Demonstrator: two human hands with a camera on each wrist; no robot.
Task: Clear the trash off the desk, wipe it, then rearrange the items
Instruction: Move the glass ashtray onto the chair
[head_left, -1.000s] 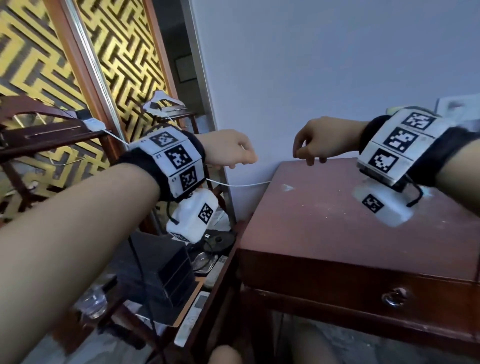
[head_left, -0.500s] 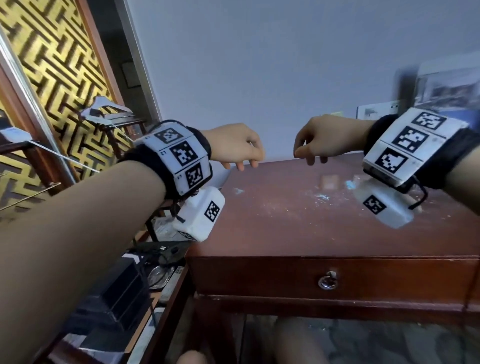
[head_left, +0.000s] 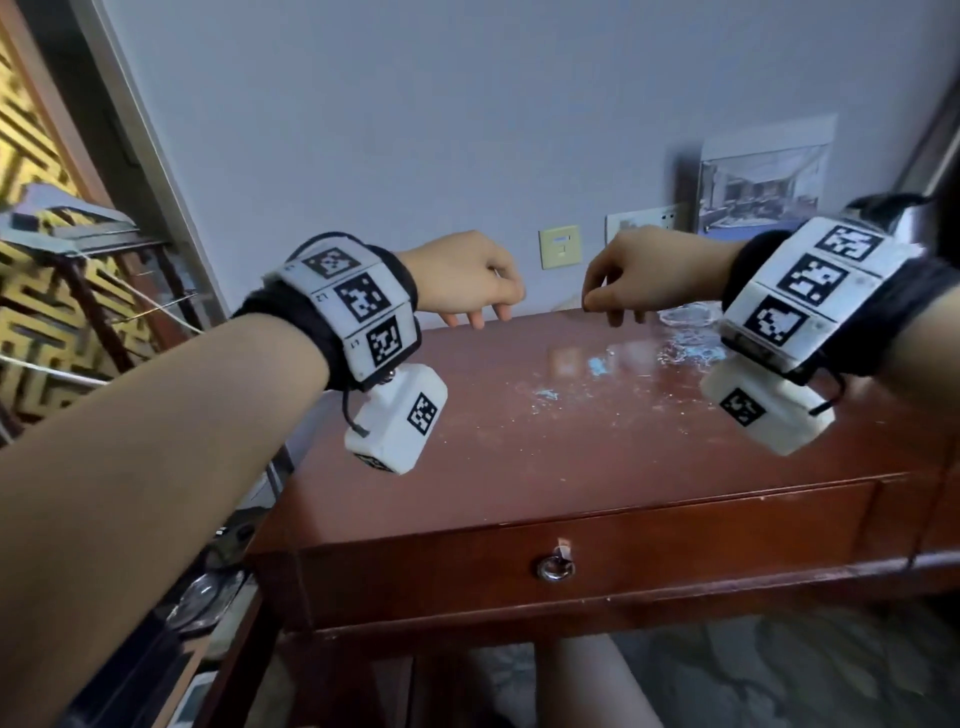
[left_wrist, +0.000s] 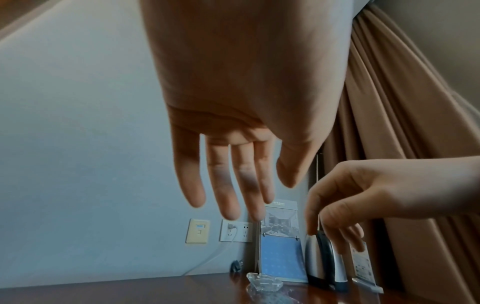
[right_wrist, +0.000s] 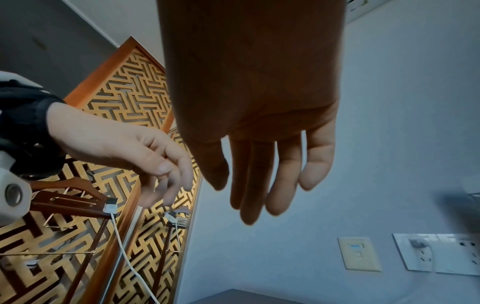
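Both hands hang over the back of the red-brown wooden desk (head_left: 597, 467). My left hand (head_left: 470, 288) has loose, downward-hanging fingers (left_wrist: 228, 197) and holds nothing. My right hand (head_left: 618, 283) is a short way to its right, its fingers (right_wrist: 259, 185) equally relaxed and empty. A crumpled clear plastic wrapper (head_left: 685, 317) lies at the back right of the desk, also in the left wrist view (left_wrist: 265, 284). Small blue and white scraps (head_left: 597, 366) and dusty smears lie mid-desk, below the hands.
Against the wall at the back right stand a blue calendar stand (left_wrist: 281, 261), a steel kettle (left_wrist: 324, 261) and a small card holder (left_wrist: 363, 265). Wall sockets (head_left: 558, 247) with a white cable sit behind. A drawer with a ring pull (head_left: 556, 566) faces me. A cluttered rack stands to the left.
My view has swung right along the desk. Both hands moved from its left corner to above its back middle, and the wrapper, scraps and calendar stand have come into sight.
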